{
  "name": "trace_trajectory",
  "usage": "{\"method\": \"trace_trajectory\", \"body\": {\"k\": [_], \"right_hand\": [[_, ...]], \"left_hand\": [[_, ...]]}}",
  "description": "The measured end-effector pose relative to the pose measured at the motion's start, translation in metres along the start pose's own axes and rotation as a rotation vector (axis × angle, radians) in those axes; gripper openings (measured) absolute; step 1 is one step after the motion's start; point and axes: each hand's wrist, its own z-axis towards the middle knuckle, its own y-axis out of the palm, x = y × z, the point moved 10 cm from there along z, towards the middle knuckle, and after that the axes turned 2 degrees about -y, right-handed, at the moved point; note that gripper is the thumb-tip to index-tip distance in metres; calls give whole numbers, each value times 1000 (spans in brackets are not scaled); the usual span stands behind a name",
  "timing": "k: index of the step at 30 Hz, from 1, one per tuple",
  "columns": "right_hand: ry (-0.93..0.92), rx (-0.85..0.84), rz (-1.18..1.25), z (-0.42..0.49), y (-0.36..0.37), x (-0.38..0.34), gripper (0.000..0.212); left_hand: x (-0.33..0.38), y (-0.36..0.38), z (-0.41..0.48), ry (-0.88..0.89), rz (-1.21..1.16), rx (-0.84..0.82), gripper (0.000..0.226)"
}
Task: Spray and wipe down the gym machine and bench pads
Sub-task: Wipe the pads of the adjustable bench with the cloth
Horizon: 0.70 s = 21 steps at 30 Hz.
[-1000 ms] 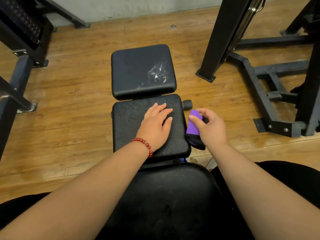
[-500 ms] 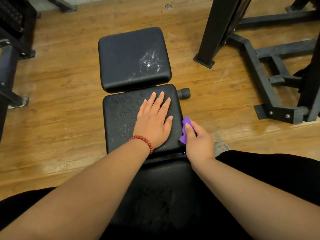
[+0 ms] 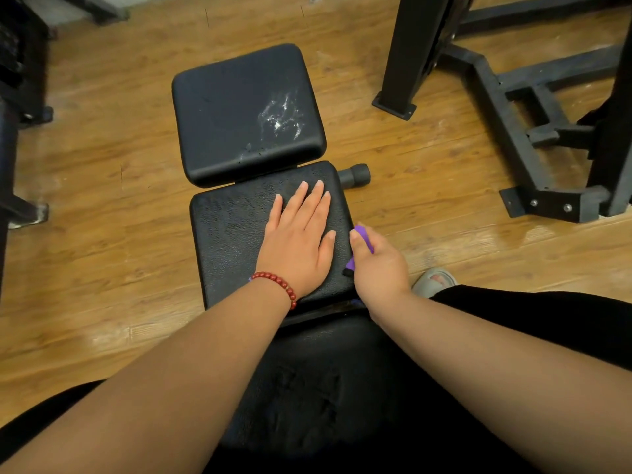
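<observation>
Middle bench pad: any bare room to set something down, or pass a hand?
Free: left half of the textured black middle pad, between its left edge and the flat left hand. Also left part of the smooth black far pad, beside the white smear. Crowded: that middle pad's right edge, where the right hand holds a purple object with a black end.
</observation>
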Motion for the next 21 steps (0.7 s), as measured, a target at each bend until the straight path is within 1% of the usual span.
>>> {"method": "trace_trajectory", "body": {"k": [3, 6, 8, 10, 12, 13, 15, 17, 18, 19, 21], "right_hand": [[-21, 18, -1, -1, -4, -1, 39], [-134, -45, -208, -18, -8, 0, 41], [-161, -46, -255, -22, -6, -3, 43], [-56, 8, -171, -8, -6, 0, 42], [59, 46, -21, 6, -4, 7, 39], [78, 48, 24, 9, -4, 10, 37], [21, 8, -38, 5, -6, 11, 35], [-73, -51, -179, -9, -8, 8, 38], [-105, -52, -198, -11, -9, 6, 38], [-100, -44, -155, -8, -10, 5, 38], [-8, -9, -12, 3, -8, 10, 33]], "left_hand": [[3, 1, 0, 38, 13, -11, 62], [6, 2, 0, 79, 1, -15, 61], [7, 2, 0, 91, -7, -5, 61], [9, 2, 0, 102, -18, 2, 60], [10, 0, 0, 109, -23, 11, 59], [10, 0, 0, 107, -22, 8, 59], [10, 2, 0, 101, -16, -9, 60], [12, 3, 0, 110, -9, -20, 60], [13, 3, 0, 121, -4, -20, 60], [13, 4, 0, 128, -2, -19, 60], [14, 4, 0, 135, -9, -15, 59]]}}
